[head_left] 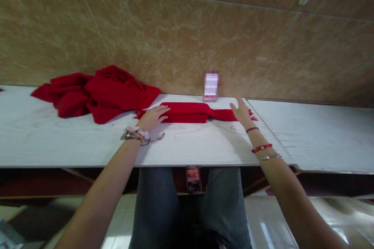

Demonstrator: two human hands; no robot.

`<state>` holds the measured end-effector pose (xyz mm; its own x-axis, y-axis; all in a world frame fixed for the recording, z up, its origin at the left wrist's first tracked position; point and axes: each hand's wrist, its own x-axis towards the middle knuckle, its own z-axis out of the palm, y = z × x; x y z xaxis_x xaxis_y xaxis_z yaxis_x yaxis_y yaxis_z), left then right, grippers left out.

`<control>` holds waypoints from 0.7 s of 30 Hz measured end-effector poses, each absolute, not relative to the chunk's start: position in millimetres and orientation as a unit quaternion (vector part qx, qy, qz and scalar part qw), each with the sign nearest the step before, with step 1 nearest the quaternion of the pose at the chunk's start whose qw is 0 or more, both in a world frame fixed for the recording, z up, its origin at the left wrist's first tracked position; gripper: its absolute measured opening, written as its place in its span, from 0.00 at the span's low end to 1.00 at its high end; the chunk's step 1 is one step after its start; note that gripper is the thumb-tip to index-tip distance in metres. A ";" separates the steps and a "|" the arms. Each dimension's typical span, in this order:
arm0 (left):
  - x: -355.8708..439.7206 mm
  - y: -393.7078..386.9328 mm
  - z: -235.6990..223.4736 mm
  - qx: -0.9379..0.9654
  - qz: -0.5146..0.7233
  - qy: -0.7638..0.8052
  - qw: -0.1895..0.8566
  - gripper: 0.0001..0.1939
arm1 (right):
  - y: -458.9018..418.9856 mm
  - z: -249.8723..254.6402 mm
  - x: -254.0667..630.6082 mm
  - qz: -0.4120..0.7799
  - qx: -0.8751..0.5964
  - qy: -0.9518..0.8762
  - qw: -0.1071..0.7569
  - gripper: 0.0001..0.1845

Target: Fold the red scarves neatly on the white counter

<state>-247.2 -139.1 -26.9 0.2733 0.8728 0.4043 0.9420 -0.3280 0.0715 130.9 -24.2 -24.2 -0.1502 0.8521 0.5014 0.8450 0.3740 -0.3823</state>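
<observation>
A folded red scarf (pixel 193 112) lies in a long strip on the white table (pixel 73 144), near the wall. My left hand (pixel 153 117) rests flat on its left end, fingers stretched out toward the right. My right hand (pixel 241 112) lies on the scarf's right end, where the fringe shows, with its fingers spread. Neither hand grips the cloth. Bracelets and a hair tie sit on my left wrist, thin red and metal bangles on my right.
A heap of crumpled red cloth (pixel 97 92) lies at the back left of the table. A small blurred card (pixel 210 86) leans against the brown marble wall behind the scarf. A second white tabletop (pixel 321 132) adjoins on the right. My legs are below the table edge.
</observation>
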 end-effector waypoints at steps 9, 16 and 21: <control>-251.6 -140.9 -25.7 -0.764 -0.192 -0.605 0.118 0.19 | -43.8 -35.7 102.3 0.022 -0.496 -0.868 -0.005 0.27; -249.0 -144.0 -21.0 -0.733 -0.194 -0.634 0.154 0.15 | -27.5 -47.2 165.3 -0.018 -0.609 -0.790 0.072 0.24; -246.7 -148.5 -16.7 -0.712 -0.180 -0.658 0.165 0.15 | -25.3 -41.8 182.2 -0.065 -0.649 -0.742 0.156 0.20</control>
